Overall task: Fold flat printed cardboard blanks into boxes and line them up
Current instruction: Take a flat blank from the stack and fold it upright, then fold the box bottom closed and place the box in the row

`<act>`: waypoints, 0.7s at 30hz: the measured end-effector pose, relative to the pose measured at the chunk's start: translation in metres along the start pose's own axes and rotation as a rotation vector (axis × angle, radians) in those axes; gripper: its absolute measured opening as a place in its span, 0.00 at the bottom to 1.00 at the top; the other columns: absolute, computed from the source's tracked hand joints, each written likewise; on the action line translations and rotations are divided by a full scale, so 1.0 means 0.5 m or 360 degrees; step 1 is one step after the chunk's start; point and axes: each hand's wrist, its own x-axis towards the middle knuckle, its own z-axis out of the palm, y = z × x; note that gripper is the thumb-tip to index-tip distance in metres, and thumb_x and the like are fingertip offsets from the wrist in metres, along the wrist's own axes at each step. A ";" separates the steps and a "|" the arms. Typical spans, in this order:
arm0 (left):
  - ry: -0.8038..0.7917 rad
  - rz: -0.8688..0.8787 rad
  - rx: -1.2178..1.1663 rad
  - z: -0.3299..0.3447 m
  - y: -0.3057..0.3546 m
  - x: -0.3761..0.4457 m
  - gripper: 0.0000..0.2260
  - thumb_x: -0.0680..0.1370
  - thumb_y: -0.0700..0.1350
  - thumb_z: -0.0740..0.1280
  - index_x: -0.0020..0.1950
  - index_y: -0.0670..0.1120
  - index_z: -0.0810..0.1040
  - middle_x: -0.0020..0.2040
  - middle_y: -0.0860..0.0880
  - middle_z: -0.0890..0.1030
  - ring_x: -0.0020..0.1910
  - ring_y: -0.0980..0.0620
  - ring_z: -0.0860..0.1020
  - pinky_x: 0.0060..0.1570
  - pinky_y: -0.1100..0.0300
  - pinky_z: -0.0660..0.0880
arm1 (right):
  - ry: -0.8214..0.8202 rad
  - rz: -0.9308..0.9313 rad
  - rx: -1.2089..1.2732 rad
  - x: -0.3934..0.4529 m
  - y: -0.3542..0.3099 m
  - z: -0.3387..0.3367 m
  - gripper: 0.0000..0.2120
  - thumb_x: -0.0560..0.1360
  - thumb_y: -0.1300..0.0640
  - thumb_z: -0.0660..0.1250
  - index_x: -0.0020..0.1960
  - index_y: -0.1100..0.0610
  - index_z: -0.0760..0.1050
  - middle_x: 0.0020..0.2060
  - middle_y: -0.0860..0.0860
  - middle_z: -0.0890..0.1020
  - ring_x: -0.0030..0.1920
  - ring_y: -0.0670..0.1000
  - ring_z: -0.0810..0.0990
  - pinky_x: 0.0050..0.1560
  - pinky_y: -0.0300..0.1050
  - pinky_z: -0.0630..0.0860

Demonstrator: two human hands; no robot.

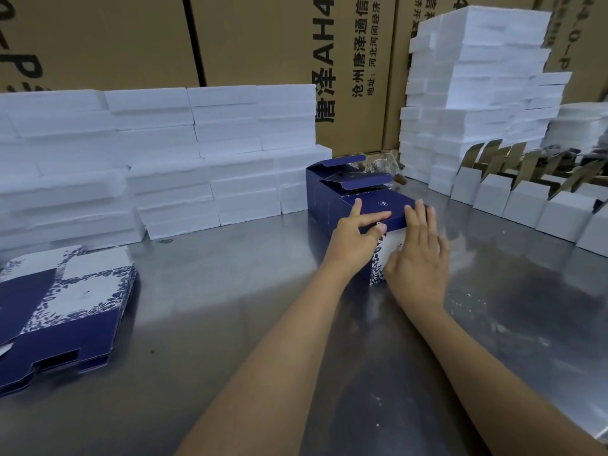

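A folded navy box [383, 210] with a white floral side stands on the steel table [230, 291], in front of two more navy boxes [332, 185] with raised lids. My left hand [357, 235] grips its top front edge, thumb under the flap and fingers on the lid. With straight fingers my right hand [418, 255] lies flat against the box's near right side, fingertips on the lid edge. A stack of flat printed blanks [62, 307] lies at the left.
White foam blocks are piled along the back left [158, 159] and in a tall stack at the back right [477, 93]. A row of open white boxes [526, 205] runs along the right. Brown shipping cartons [263, 37] form the back wall.
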 end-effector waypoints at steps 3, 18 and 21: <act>0.0040 0.0085 0.0241 0.005 -0.007 -0.009 0.21 0.83 0.43 0.63 0.75 0.57 0.70 0.83 0.53 0.49 0.80 0.49 0.55 0.76 0.51 0.61 | -0.0032 -0.0021 -0.0065 -0.005 0.003 0.001 0.43 0.74 0.65 0.64 0.84 0.56 0.46 0.83 0.53 0.49 0.83 0.54 0.49 0.78 0.60 0.60; 0.0441 -0.0428 0.0207 -0.153 -0.169 -0.240 0.19 0.79 0.35 0.62 0.68 0.46 0.76 0.62 0.37 0.78 0.61 0.45 0.78 0.63 0.55 0.72 | 0.0247 -0.0819 -0.0121 -0.087 -0.077 -0.052 0.31 0.71 0.63 0.61 0.75 0.60 0.69 0.78 0.59 0.66 0.76 0.59 0.68 0.71 0.63 0.64; 0.0449 -0.0432 0.0120 -0.174 -0.162 -0.270 0.18 0.79 0.34 0.61 0.66 0.47 0.78 0.60 0.44 0.79 0.61 0.50 0.77 0.63 0.59 0.71 | 0.0155 -0.0940 0.0032 -0.121 -0.127 -0.061 0.30 0.71 0.64 0.61 0.73 0.60 0.71 0.78 0.57 0.67 0.75 0.58 0.69 0.71 0.60 0.65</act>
